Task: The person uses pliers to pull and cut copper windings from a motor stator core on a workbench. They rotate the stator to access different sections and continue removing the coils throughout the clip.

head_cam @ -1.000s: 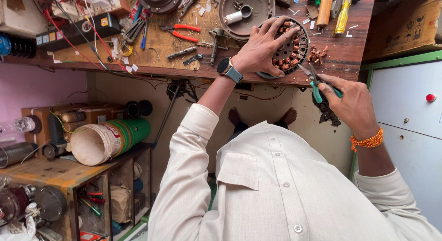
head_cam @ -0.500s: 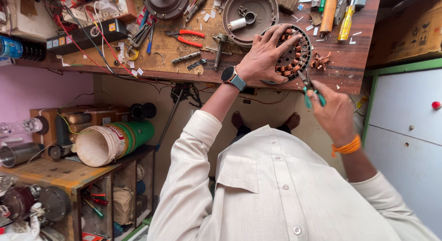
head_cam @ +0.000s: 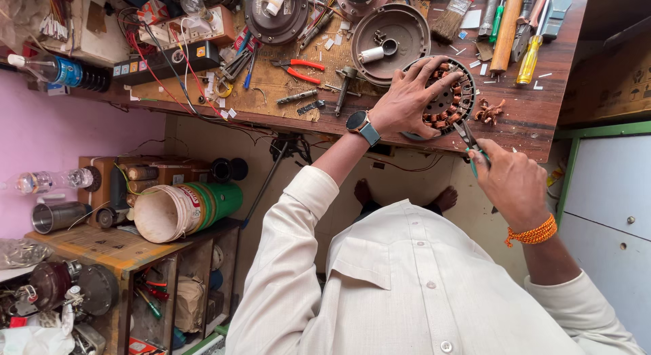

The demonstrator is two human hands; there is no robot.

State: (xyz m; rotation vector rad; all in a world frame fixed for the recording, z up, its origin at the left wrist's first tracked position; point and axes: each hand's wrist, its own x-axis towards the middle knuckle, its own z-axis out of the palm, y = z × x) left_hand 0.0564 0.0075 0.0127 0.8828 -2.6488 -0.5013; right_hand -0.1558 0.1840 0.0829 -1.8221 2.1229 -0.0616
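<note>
A round motor stator (head_cam: pixel 453 103) with copper windings lies on the wooden bench (head_cam: pixel 285 101) near its front edge. My left hand (head_cam: pixel 407 101), with a watch on its wrist, is spread over the stator and presses it down. My right hand (head_cam: pixel 510 182), with an orange thread bracelet, grips green-handled pliers (head_cam: pixel 469 141). The jaws of the pliers touch the stator's near rim. A small clump of cut copper wire (head_cam: pixel 488 112) lies just right of the stator.
Red-handled pliers (head_cam: pixel 302 70), a round metal cover (head_cam: pixel 397 33), a brush (head_cam: pixel 451 16), a yellow screwdriver (head_cam: pixel 529 60) and wires crowd the bench. A green-and-white bucket (head_cam: pixel 186 209) lies on a low shelf to the left. A white cabinet (head_cam: pixel 603 206) stands to the right.
The view has shifted a little. My right hand has pushed the pliers slightly closer in against the stator's rim. My left hand keeps its hold on the stator.
</note>
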